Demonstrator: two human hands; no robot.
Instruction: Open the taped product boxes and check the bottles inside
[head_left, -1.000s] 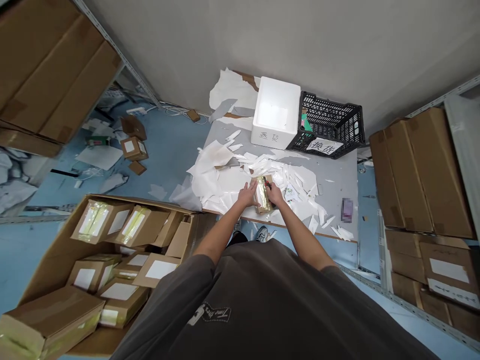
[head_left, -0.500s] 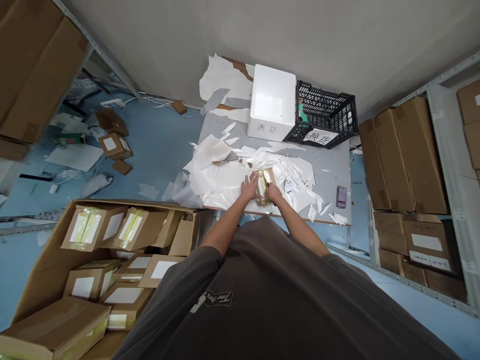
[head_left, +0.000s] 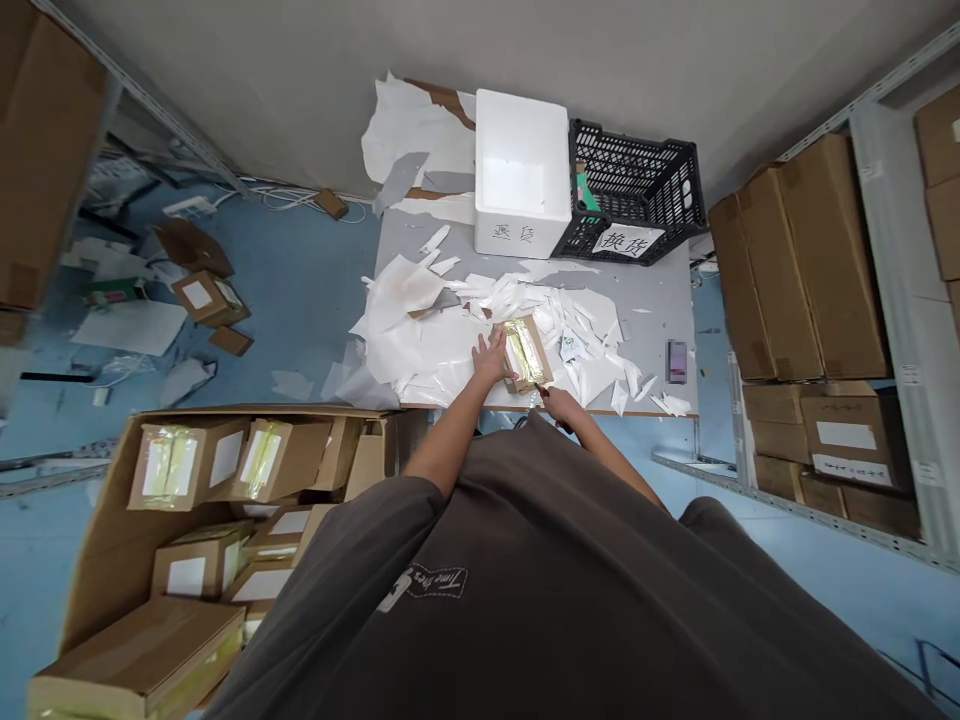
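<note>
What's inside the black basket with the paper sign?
Something green lies inside the black plastic crate, beside the white foam box; the crate's mesh hides whatever else is in there.

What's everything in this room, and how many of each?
Foam box: one, white, far end of table.
Crate: one, black, beside the foam box.
Table: one, grey, centre.
Paper scraps: many, white, across the table.
Taped parcel: one, brown and gold, on the scraps.
Cartons: several, brown, on right-hand shelves.
Small boxes: many, brown, in an open carton, lower left.
Left hand grip: one, at the parcel's edge.
Right hand grip: one, holding a red-tipped cutter.
</note>
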